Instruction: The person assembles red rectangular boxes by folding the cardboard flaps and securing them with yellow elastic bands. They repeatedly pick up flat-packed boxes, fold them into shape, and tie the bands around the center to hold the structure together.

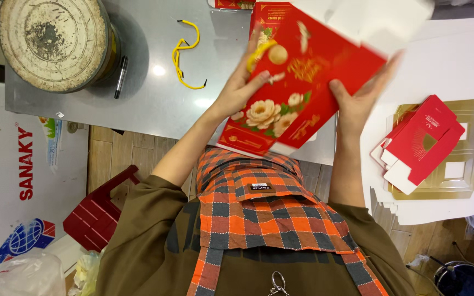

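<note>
A red box (294,90), printed with flowers, is held tilted above the near edge of the worktop (154,93), close to the body. It is gripped at its left edge by the left hand (242,82) and steadied from the right by the right hand (360,98), fingers spread flat, so that both faces stay free. A yellow cord (185,55) and a pen (120,77) lie left, beside a round tin (53,41). Flat red blanks (421,142) on gold sheets (467,164) lie right, well apart. Nothing stands between.
</note>
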